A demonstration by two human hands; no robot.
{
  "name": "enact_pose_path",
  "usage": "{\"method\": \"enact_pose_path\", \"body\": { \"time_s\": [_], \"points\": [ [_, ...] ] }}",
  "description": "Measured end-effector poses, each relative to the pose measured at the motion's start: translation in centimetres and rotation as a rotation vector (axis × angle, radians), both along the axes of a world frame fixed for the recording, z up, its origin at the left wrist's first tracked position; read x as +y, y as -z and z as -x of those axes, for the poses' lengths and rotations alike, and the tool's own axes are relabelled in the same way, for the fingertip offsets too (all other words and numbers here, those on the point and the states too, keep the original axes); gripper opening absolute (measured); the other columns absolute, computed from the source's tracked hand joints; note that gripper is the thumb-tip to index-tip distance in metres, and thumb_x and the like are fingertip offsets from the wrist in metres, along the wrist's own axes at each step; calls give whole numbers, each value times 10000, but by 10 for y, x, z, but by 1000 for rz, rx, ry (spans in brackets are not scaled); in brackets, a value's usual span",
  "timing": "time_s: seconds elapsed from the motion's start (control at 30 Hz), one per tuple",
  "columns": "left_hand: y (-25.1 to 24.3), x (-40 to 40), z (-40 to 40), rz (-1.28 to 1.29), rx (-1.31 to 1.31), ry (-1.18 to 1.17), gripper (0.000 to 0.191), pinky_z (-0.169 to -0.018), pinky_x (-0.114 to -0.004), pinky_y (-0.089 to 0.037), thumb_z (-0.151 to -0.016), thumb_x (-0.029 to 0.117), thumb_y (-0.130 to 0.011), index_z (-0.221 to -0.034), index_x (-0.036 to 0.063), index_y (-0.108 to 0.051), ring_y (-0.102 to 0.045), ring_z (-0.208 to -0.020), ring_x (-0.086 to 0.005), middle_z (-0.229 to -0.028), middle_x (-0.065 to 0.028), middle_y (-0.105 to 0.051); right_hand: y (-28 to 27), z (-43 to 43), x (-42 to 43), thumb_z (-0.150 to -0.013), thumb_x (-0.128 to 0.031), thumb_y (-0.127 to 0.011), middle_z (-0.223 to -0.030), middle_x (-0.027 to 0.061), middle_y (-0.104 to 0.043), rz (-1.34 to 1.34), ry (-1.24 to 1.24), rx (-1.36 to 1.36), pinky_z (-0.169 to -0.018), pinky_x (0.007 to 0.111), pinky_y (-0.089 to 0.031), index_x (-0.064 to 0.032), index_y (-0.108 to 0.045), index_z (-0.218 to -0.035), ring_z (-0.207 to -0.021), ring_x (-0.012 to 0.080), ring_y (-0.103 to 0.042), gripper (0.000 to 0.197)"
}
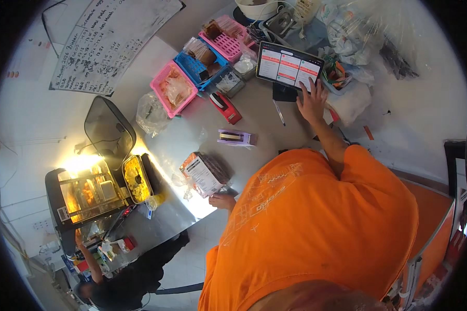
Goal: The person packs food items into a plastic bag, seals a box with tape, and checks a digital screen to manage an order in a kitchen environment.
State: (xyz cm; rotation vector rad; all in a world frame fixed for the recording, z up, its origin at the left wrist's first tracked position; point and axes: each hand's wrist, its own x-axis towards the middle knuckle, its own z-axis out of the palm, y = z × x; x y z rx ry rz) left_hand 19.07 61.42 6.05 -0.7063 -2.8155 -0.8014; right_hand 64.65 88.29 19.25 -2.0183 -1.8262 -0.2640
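My right hand (313, 102) reaches up to a tablet (290, 66) on a black stand, fingers spread, fingertips at the lower part of its lit screen. Near the table's front edge, my left hand (222, 201) has its fingers curled at the lower corner of a plastic-wrapped package (204, 175). The package lies on the metal table (179, 136), with a white printed label on top. What is inside is hard to make out. A pen (279, 113) lies below the tablet stand. Between the hands are a purple tape dispenser (237, 137) and a red tape dispenser (225, 107).
Pink (174, 88) and blue baskets (200, 64) of packets stand along the wall. A lit food warmer (87, 190) is at left, beside a tray of yellow food (137, 179). Plastic bags (346, 35) crowd the back right. Another person (128, 278) in black reaches towards the warmer.
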Motion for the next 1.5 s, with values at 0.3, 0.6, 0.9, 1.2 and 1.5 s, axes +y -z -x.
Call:
{"method": "enact_pose_path", "body": {
  "time_s": [0.3,0.6,0.9,1.2,1.5],
  "points": [
    [6,-2,5,-49,3,3,543,-876,-584,-431,-1051,449,-308,-1138,-50,-505,-504,-1053,-444,-1120,-247,-511,-6,-37,12,-873,-329,-672,-1577,76,-350,-73,133,-69,-1148,668,-152,-297,-525,-1434,-1518,373,-188,581],
    [1,0,2,-51,0,-3,535,-869,-585,-425,-1050,440,-310,-1138,-48,-509,-501,-1043,-447,-1126,-248,-510,1,-30,4,-867,-317,-679,-1565,88,-367,-83,60,-40,-1148,662,-146,-256,-648,-1287,-1511,364,-205,426],
    [-3,0,0,-23,-3,12,499,-866,-582,-417,-1055,399,-312,-1157,-52,-500,-493,-1025,-449,-1122,-252,-506,8,-21,1,-860,-283,-690,-1453,92,-451,-155,-67,38,-1132,613,-223,-175,-710,-1133,-1450,345,-291,294],
    [3,-2,1,-42,8,14,525,-860,-588,-408,-1050,426,-324,-1141,-57,-506,-494,-998,-460,-1097,-258,-513,13,-22,-5,-862,-316,-692,-1481,87,-412,-140,-45,17,-1120,624,-228,-201,-656,-1228,-1463,343,-273,385],
    [0,9,-2,-45,32,54,557,-842,-581,-423,-1055,464,-318,-1150,-45,-524,-516,-1008,-461,-1092,-260,-545,22,-30,-8,-816,-320,-732,-1497,101,-402,-96,7,-17,-1120,637,-231,-222,-627,-1269,-1464,358,-275,475]
  ]
}}
